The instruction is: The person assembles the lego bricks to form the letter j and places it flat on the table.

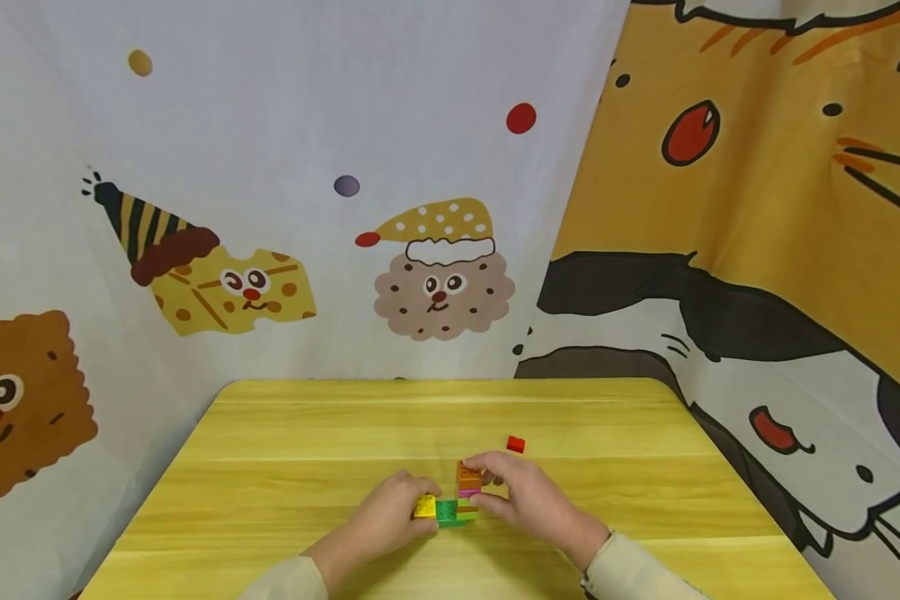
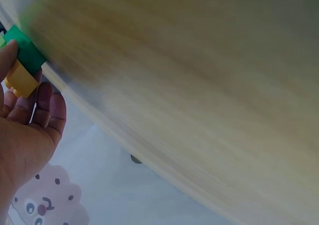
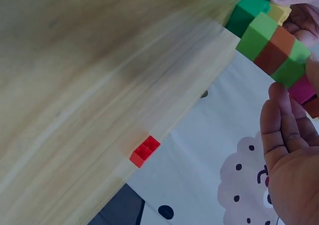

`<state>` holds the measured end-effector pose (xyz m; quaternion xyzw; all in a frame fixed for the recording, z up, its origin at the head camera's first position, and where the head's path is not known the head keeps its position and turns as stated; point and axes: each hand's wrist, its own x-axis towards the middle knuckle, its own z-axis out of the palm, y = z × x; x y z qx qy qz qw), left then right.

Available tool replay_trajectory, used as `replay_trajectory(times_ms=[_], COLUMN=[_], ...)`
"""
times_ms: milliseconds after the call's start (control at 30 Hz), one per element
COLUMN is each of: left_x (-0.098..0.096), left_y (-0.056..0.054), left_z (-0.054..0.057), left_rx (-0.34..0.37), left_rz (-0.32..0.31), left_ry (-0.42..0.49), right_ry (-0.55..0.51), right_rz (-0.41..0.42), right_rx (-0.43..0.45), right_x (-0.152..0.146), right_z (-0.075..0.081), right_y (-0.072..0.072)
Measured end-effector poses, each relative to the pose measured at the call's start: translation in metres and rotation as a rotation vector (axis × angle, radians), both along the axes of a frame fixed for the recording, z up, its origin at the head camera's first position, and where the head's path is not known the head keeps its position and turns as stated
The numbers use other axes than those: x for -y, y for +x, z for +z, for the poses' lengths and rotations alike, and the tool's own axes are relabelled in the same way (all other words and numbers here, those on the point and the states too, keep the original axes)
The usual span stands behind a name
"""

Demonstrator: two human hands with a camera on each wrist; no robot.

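Toy bricks are joined into one build on the table. At its left end, my left hand [image 1: 390, 517] pinches a yellow brick [image 1: 425, 506] between thumb and fingers. Beside the yellow brick are green bricks [image 1: 447, 512]. A stack rises at the right end, with light green and brown layers, a pink brick [image 1: 468, 494] and an orange-brown brick [image 1: 468, 475] on top. My right hand [image 1: 528, 496] grips this stack, thumb on one side and fingers on the other. In the right wrist view, the light green brick [image 3: 256, 36] and brown brick [image 3: 275, 51] show clearly.
A loose red brick [image 1: 516, 444] lies on the wooden table [image 1: 307, 433], beyond my right hand. The right wrist view shows its hollow side. Behind the table's far edge hangs a curtain [image 1: 270, 150] printed with cartoon figures.
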<state>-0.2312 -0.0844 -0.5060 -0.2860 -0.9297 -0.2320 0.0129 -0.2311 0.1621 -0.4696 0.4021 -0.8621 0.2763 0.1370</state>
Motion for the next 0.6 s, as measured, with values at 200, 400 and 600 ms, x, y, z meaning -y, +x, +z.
replay_trajectory(times_ms=[200,400,600], left_x=[-0.0008,-0.0009,-0.002], left_y=[0.0009,0.0016,0.002], left_z=[0.0,-0.0006,0.0004], left_rx=[-0.01,-0.004,0.012], left_rz=[0.002,-0.005,0.003], left_ry=[0.005,0.009,0.002], right_ry=[-0.015,-0.001,0.015], right_rz=[0.018,0.032,0.019], right_rx=[-0.089,-0.221,-0.263], right_x=[-0.0008,-0.0022,-0.0023], right_z=[-0.0047,-0.0087,-0.01], right_y=[0.0003,-0.0002,0.0009])
